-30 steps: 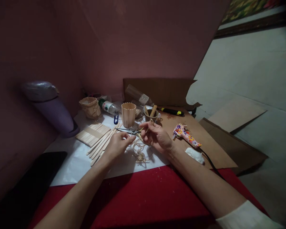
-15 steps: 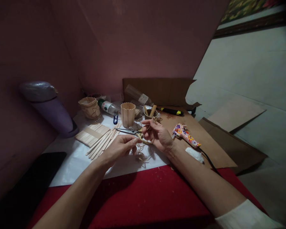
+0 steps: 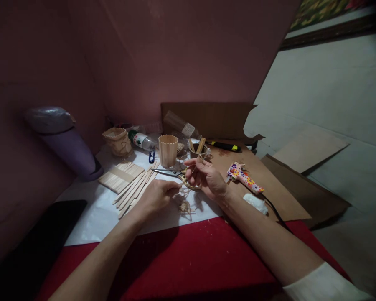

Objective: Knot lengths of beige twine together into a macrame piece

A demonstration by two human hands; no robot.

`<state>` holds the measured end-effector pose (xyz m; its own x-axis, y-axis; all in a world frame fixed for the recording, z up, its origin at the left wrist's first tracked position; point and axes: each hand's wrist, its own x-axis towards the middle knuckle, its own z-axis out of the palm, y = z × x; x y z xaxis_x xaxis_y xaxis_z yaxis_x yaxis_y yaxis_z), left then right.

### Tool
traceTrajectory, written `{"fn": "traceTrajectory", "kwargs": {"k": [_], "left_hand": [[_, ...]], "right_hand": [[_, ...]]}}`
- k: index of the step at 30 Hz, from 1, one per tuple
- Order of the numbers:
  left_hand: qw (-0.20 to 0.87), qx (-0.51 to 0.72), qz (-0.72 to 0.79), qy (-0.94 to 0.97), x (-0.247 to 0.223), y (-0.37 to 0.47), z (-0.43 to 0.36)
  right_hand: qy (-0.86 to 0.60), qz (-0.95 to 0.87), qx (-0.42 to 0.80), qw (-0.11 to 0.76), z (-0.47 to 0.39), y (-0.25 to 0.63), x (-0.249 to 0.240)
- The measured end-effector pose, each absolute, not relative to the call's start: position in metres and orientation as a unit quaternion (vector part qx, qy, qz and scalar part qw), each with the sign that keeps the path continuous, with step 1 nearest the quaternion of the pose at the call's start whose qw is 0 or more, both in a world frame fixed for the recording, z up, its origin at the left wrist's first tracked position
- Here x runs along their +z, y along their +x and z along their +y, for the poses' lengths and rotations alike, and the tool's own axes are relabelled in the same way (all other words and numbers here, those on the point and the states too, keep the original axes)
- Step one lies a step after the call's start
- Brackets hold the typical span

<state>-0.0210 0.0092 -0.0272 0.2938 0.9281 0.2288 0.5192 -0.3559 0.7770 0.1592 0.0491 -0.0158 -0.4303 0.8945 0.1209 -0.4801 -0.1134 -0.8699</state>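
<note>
My left hand [image 3: 159, 193] is closed in a pinch beside the loose craft sticks [image 3: 134, 188], with a strand of twine at its fingertips. Thumb and forefinger of my right hand [image 3: 207, 177] pinch a piece of twine too, in front of a small pot [image 3: 198, 149] with sticks in it. Scissors [image 3: 169, 172] lie partly hidden behind my right hand. Between and below the hands, a small tangle of twine [image 3: 184, 207] rests on the white sheet [image 3: 97, 225]. A cup made of sticks [image 3: 168, 151] stands upright behind the scissors.
A decorated pot [image 3: 117, 142], a green-labelled bottle [image 3: 141, 140] and a clear bottle [image 3: 180, 123] are at the back. On the right-hand cardboard [image 3: 278, 200] lie a flowered glue gun [image 3: 245, 177] and a yellow-black cutter [image 3: 225, 146]. A purple object [image 3: 69, 146] leans at left.
My left hand has turned slightly and its fingers are drawn closer together. More of the twine tangle now shows below it. My right hand has shifted slightly left.
</note>
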Motion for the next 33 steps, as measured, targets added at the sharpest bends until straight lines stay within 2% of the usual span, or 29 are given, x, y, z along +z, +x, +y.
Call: {"fn": "traceTrajectory", "kwargs": {"k": [9,12,16,20,28,30,33], "left_hand": [[0.537,0.412,0.510,0.532,-0.005,-0.014,0.005],[0.626,0.436,0.458,0.455,0.002,-0.016,0.003],[0.686,0.456,0.396,0.405,0.001,-0.018,0.005],[0.674,0.470,0.406,0.401,-0.007,-0.016,0.009],[0.542,0.420,0.510,0.520,-0.011,-0.010,0.004],[0.540,0.384,0.518,0.542,-0.009,-0.011,0.001],[0.595,0.283,0.482,0.577,-0.006,-0.014,-0.003]], "right_hand": [[-0.234,-0.471,0.708,0.472,0.047,0.160,-0.013],[-0.238,-0.480,0.707,0.462,0.047,0.160,-0.013],[-0.227,-0.475,0.708,0.470,0.047,0.160,-0.014],[-0.223,-0.464,0.712,0.478,0.048,0.160,-0.015],[-0.217,-0.478,0.704,0.479,0.041,0.152,-0.015],[-0.208,-0.482,0.703,0.480,0.039,0.150,-0.015],[-0.197,-0.482,0.701,0.488,0.038,0.148,-0.017]]}}
